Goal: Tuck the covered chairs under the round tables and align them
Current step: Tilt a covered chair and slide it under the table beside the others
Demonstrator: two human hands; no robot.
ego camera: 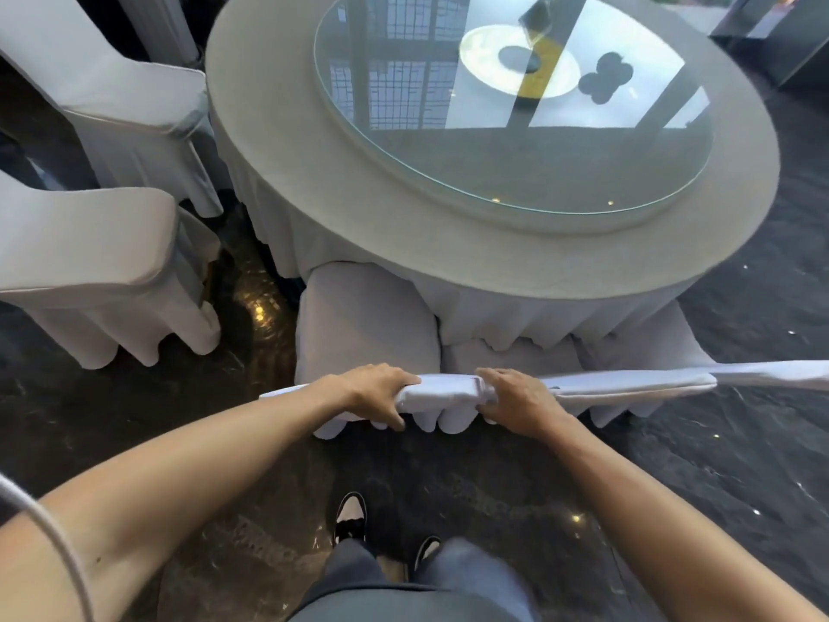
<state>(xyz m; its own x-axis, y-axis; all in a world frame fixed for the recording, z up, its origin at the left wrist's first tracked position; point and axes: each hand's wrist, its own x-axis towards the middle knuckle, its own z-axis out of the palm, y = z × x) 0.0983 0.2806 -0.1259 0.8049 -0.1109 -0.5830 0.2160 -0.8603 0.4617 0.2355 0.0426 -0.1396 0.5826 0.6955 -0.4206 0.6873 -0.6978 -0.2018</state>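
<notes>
A round table (278,127) draped in a white cloth fills the upper middle, with a glass turntable (516,168) on top. Directly in front of me a white-covered chair (363,321) has its seat pushed against the tablecloth. My left hand (381,392) and my right hand (520,399) both grip the top edge of its backrest (444,390), close together. To its right a second covered chair (641,383) stands beside it, its seat also against the cloth.
Two more white-covered chairs (116,96) (89,262) stand on the left, pulled away from the table and angled. Dark glossy floor (717,464) lies around me. My shoes (352,516) are just behind the chair. A dark cabinet (780,33) sits at the far right.
</notes>
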